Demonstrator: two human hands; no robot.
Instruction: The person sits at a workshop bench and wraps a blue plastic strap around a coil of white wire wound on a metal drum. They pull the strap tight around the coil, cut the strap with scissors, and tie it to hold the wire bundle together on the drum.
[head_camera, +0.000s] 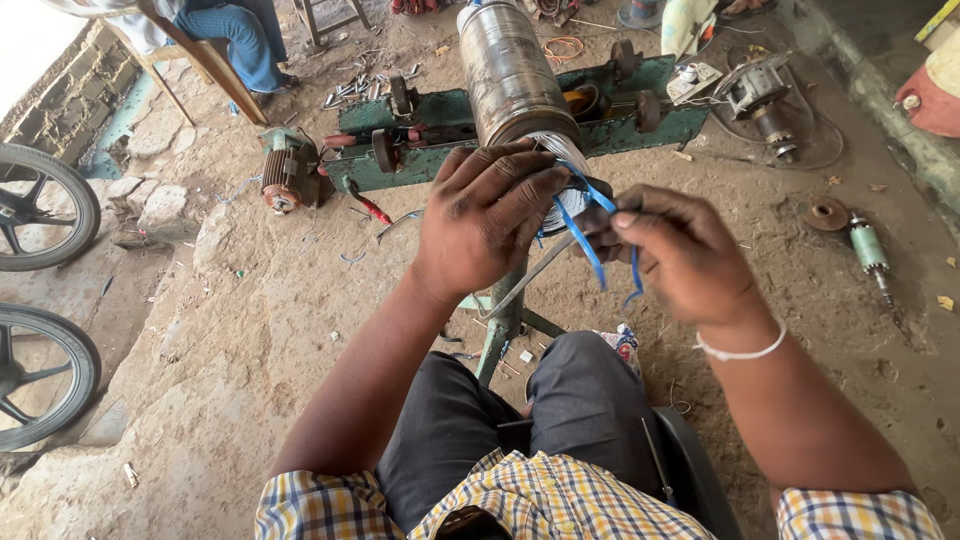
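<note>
Hands working blue strip at stator end, risk of slip.
Head view: left hand (487, 218) is clamping the stator (510, 75) end windings; right hand (680, 250) is pinching the blue strip (594, 250) just beside it. Strip could be slipping or snagging between the hands.

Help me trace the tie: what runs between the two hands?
In the head view, a blue strip spans from left hand to right hand.
</note>
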